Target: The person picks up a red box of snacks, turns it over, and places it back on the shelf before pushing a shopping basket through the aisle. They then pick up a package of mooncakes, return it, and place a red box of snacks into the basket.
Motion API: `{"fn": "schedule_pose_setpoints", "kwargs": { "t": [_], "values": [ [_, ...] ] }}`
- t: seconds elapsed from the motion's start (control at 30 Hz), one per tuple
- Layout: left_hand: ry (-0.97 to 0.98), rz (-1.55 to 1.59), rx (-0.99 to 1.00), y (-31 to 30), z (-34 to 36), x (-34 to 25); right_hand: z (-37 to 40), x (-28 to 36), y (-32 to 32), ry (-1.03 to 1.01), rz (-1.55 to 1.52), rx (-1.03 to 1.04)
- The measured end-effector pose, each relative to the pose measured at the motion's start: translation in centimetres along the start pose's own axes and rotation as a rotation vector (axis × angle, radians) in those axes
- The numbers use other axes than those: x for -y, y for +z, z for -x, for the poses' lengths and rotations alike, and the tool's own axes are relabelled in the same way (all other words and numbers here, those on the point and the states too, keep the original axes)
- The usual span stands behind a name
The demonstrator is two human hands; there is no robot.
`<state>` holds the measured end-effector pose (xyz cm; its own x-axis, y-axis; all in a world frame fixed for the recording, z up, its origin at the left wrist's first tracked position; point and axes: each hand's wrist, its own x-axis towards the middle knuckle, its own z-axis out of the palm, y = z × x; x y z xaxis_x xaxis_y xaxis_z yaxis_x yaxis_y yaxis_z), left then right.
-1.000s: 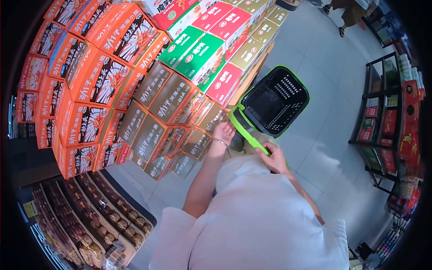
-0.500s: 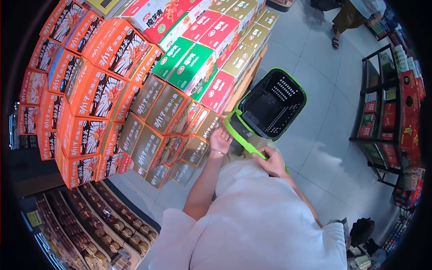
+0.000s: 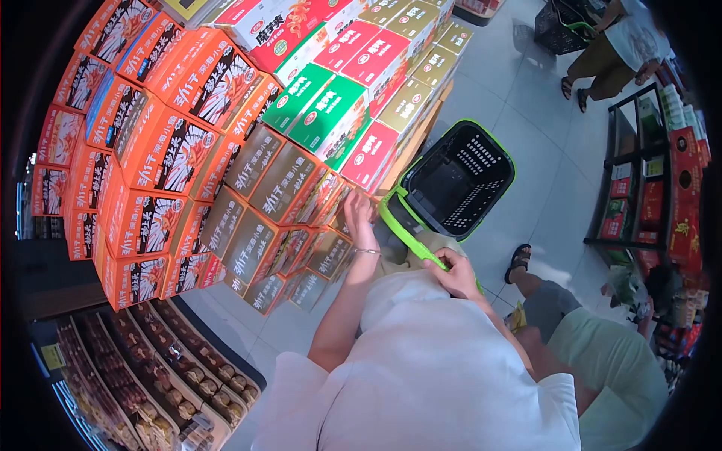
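My right hand [image 3: 453, 275] is closed round the bright green handle [image 3: 421, 246] of a black shopping basket [image 3: 460, 179] with a green rim. Nothing shows inside the basket. Beside the handle, my left hand [image 3: 360, 219] is raised with fingers stretched out and holds nothing. Its fingertips overlap the edge of the stacked snack boxes in this view. Nearest to it are brown-grey boxes [image 3: 280, 188] and a red box [image 3: 370, 156]. Green boxes [image 3: 329, 114] sit just above them.
Orange snack boxes [image 3: 162, 154] pile up on the left. Below them stands a shelf of packaged goods [image 3: 162, 368]. One person [image 3: 624, 49] stands far right near another basket [image 3: 560, 28]; another person [image 3: 602, 353] is close at my right. Black shelving [image 3: 635, 177] lines the right.
My left hand has turned, its fingers now pointing up toward the boxes. A person in a light green top has come into view at the right, and the far person shows more fully.
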<state>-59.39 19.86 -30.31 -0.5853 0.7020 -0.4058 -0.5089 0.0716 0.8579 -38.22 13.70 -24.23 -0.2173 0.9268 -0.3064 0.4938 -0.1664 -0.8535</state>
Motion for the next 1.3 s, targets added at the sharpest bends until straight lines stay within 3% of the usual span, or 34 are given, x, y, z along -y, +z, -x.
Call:
{"fn": "schedule_pose_setpoints", "kwargs": {
  "t": [0.07, 0.6, 0.73, 0.87, 1.0, 1.07, 1.3],
  "values": [
    [0.080, 0.062, 0.153, 0.5, 0.2, -0.7, 0.0, 0.3, 0.0, 0.001, 0.008, 0.004],
    [0.057, 0.058, 0.129, -0.7, 0.8, 1.5, 0.3, 0.3, 0.2, 0.039, 0.004, -0.017],
    [0.274, -0.131, 0.092, -0.2, 3.1, 1.7, 0.3, 0.3, 0.3, 0.055, 0.004, -0.022],
    [0.784, -0.696, 0.449, 1.3, 4.8, -2.4, 0.4, 0.6, 0.2, 0.053, 0.003, -0.016],
    [0.901, -0.860, 0.636, 1.7, 4.7, -1.7, 0.4, 0.4, 0.1, 0.033, -0.008, -0.021],
    [1.013, -0.929, 0.653, 1.5, 4.4, -1.5, 0.6, 0.9, -0.1, 0.015, 0.053, -0.036],
    [1.049, -0.994, 0.685, 2.4, 3.7, -1.7, 0.0, -0.2, -0.4, -0.036, 0.051, -0.037]
  ]
}}
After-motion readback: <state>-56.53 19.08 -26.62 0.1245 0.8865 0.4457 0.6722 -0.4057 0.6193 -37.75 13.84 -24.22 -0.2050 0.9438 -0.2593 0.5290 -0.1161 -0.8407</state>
